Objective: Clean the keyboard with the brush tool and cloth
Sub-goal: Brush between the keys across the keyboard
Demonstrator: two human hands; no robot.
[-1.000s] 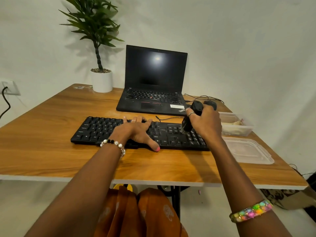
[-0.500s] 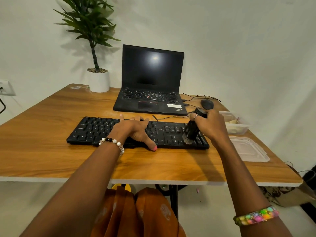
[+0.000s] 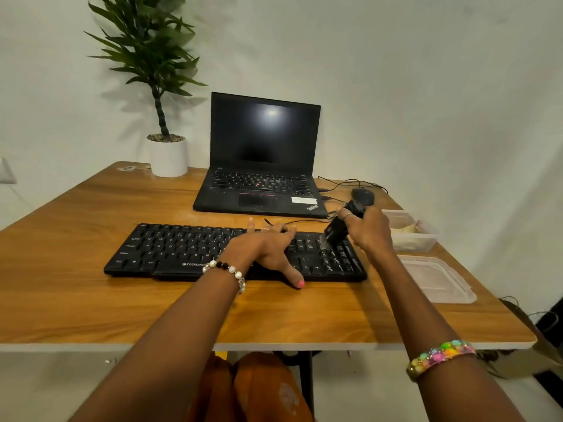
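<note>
White walls back a wooden table (image 3: 91, 300). Curled fingers of the right hand (image 3: 370, 231) grip a black brush (image 3: 336, 229), tilted, its pale bristles touching the keys near the keyboard's right end. Straight, spread fingers of the left hand (image 3: 268, 248) press flat on the black keyboard (image 3: 170, 251), a long, white-lettered board lying across the table before a dark laptop (image 3: 262, 156).
</note>
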